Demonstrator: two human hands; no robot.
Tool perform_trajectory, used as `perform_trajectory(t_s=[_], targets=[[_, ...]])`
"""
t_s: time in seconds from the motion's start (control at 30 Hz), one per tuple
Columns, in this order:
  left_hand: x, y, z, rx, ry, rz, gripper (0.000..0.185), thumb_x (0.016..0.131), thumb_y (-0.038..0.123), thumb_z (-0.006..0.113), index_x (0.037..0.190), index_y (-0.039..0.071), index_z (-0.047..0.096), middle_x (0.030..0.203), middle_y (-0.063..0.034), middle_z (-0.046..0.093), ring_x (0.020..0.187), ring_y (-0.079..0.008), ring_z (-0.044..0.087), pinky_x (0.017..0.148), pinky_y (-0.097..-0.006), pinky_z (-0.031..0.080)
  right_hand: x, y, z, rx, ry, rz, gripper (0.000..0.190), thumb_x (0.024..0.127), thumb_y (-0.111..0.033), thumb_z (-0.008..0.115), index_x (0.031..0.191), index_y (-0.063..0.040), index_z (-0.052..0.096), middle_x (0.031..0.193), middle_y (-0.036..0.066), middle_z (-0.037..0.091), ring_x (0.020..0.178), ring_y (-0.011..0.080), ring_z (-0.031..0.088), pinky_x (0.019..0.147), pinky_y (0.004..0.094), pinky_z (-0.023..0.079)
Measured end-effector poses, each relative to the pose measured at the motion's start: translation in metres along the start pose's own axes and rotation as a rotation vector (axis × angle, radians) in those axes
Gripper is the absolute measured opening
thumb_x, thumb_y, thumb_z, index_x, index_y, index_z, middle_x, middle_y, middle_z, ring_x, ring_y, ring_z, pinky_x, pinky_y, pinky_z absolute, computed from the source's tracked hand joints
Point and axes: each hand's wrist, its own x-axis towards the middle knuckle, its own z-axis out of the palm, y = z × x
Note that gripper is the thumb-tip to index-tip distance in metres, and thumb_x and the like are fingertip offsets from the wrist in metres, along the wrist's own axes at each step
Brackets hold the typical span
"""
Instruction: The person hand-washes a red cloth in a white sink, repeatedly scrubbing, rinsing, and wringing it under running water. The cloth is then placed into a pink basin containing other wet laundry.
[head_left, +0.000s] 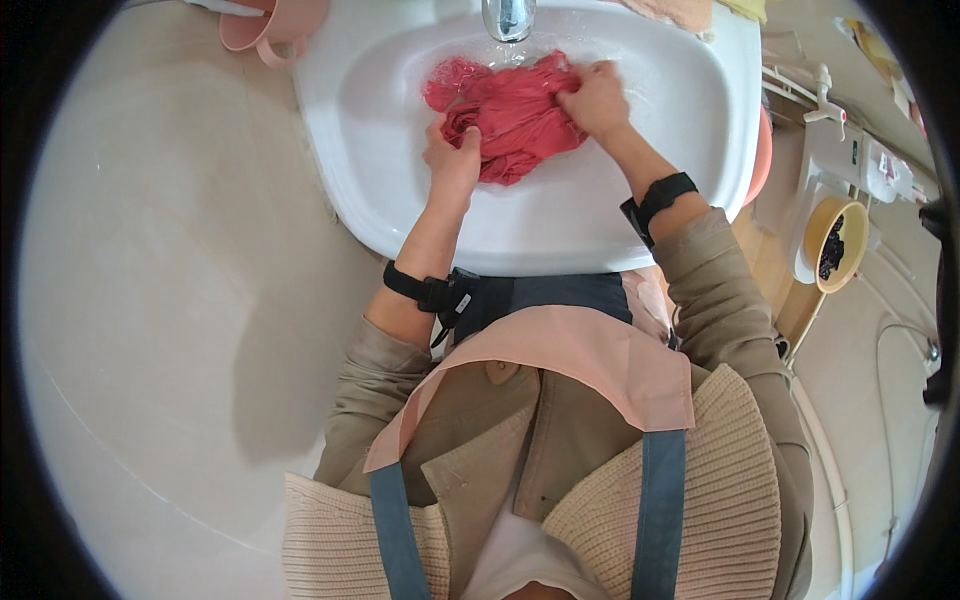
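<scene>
A wet red cloth (521, 112) lies bunched in the white washbasin (540, 232), its far left part spread in the water under the chrome faucet (509, 19). My left hand (453, 154) grips the cloth's rolled near-left edge, the thumb on top. At the cloth's right side, my right hand (598, 97) holds its edge; the fingers are blurred and partly hidden behind the hand. Water splashes below the spout. What kind of cloth or garment it is cannot be told from its folds.
On the basin's back left corner stands a pink cup (281, 26) with a handle. A peach towel (671, 15) hangs over the back right rim. Off to the right, a yellow basin (846, 244) with dark items rests on a white toilet (806, 225). Pipes (825, 465) run along the wall.
</scene>
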Motion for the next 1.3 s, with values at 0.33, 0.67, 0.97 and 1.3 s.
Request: perform_trajectory(t_s=[0.33,0.67,0.97,1.3], targets=[[0.011,0.020,0.012,-0.968,-0.592,-0.447,0.056,0.093,0.048,0.035,0.133,0.009,0.033,0.132,-0.0143,0.040,0.119,-0.0317,0.043,0.094,-0.0532,0.040,-0.078,-0.081,-0.005,0.667,-0.355,-0.153,0.037,0.068,-0.032,0.060,0.093,-0.004,0.057,0.092,0.019,0.061,0.090,0.0347,0.059,0.082,0.0417,0.045],[-0.011,0.045,0.031,-1.014,-0.453,-0.310,0.029,0.092,0.022,0.047,0.115,0.005,0.049,0.110,-0.0086,0.056,0.098,-0.0204,0.057,0.086,-0.0366,0.048,-0.052,-0.063,0.006,0.684,0.054,-0.081,0.032,0.078,-0.021,0.050,0.107,-0.007,0.053,0.106,0.021,0.055,0.094,0.0374,0.055,0.086,0.0446,0.043],[-0.030,0.067,0.025,-0.910,-0.336,-0.225,0.032,0.092,0.013,0.042,0.122,0.003,0.044,0.113,-0.0116,0.054,0.107,-0.0234,0.053,0.094,-0.0368,0.043,-0.031,-0.051,0.005,0.434,0.235,0.050,0.033,0.081,-0.029,0.053,0.105,-0.006,0.054,0.099,0.022,0.052,0.085,0.0395,0.056,0.078,0.0461,0.046],[-0.010,0.060,0.004,-0.806,-0.300,-0.156,0.032,0.092,0.020,0.045,0.117,0.000,0.045,0.112,-0.0118,0.053,0.106,-0.0227,0.051,0.085,-0.0391,0.047,-0.031,-0.039,0.000,0.350,0.174,-0.262,0.032,0.077,-0.019,0.057,0.107,-0.011,0.052,0.097,0.021,0.052,0.091,0.0389,0.054,0.080,0.0442,0.046]])
